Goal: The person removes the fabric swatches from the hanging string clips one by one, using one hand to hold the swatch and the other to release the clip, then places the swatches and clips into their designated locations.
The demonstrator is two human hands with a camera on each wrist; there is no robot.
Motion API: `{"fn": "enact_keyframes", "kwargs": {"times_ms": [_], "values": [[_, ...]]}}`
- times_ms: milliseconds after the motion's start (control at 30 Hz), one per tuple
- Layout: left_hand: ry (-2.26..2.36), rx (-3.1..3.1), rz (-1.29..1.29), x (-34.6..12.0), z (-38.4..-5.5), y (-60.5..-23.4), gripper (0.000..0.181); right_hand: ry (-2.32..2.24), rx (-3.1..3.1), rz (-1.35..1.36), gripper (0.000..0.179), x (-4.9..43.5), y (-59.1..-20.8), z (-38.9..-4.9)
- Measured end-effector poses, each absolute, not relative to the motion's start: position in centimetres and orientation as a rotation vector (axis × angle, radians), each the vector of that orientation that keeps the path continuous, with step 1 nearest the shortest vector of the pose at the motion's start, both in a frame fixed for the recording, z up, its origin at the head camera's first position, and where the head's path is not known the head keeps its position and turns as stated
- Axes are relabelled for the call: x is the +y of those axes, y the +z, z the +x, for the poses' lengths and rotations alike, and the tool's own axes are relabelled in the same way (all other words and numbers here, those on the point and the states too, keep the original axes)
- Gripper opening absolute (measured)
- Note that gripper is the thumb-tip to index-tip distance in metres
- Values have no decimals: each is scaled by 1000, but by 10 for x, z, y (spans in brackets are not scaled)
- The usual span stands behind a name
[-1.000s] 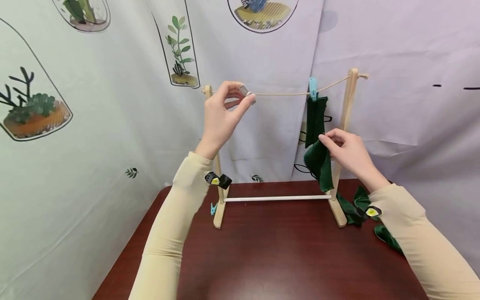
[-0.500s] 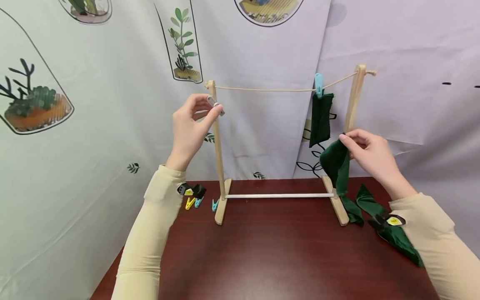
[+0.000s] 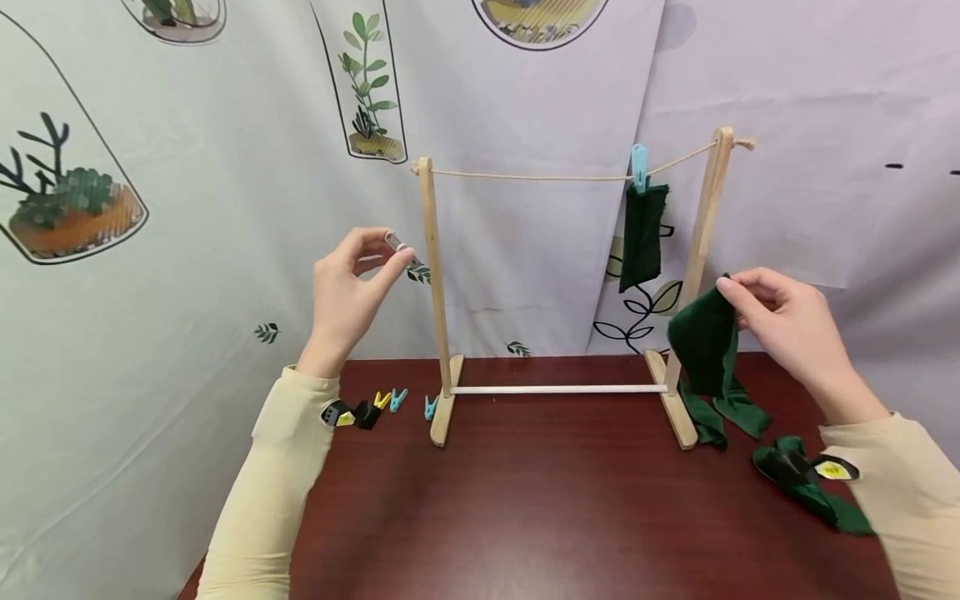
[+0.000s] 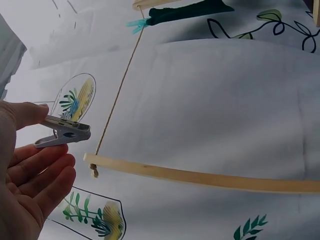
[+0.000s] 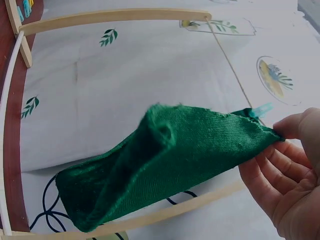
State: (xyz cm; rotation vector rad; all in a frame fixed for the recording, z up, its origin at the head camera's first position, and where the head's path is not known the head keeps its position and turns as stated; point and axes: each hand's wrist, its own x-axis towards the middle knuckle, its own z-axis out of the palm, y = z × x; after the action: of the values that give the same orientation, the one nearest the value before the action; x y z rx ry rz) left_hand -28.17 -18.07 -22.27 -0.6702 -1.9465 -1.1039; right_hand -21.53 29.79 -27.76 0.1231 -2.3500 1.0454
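Grey clothespin [image 4: 61,136] is pinched by fingers of left hand [image 3: 348,292], left of wooden rack [image 3: 436,275]. Green cloth [image 3: 703,337] is gripped by fingers of right hand [image 3: 797,333], at rack's right. Second cloth [image 3: 642,237] is clipped to rack's cord [image 3: 525,177].

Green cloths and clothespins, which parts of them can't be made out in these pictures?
Head: part of the grey clothespin, covered by the left hand that pinches it.
Head: part of the nearest loose cloth, behind the right wrist camera.
Left wrist: one side of the hanging cloth, cut off by the top edge.
Right wrist: most of that hanging cloth, behind the held cloth.
Right wrist: the loose clothespins' details, too small and partly cut off by the top edge.
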Motion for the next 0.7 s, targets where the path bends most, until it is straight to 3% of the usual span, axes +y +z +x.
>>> {"fn": "enact_keyframes", "kwargs": {"times_ms": [300, 600, 700], "values": [[-1042, -2026, -611, -197, -272, -251, 31, 1095, -2364, 87, 32, 310, -292, -195], [-1027, -2097, -564, -207, -265, -276, 34, 1055, -2330, 51, 10, 320, -304, -172], [-1029, -2116, -537, -211, -262, -284, 34, 1031, -2341, 28, 10, 324, -311, -166]]}}
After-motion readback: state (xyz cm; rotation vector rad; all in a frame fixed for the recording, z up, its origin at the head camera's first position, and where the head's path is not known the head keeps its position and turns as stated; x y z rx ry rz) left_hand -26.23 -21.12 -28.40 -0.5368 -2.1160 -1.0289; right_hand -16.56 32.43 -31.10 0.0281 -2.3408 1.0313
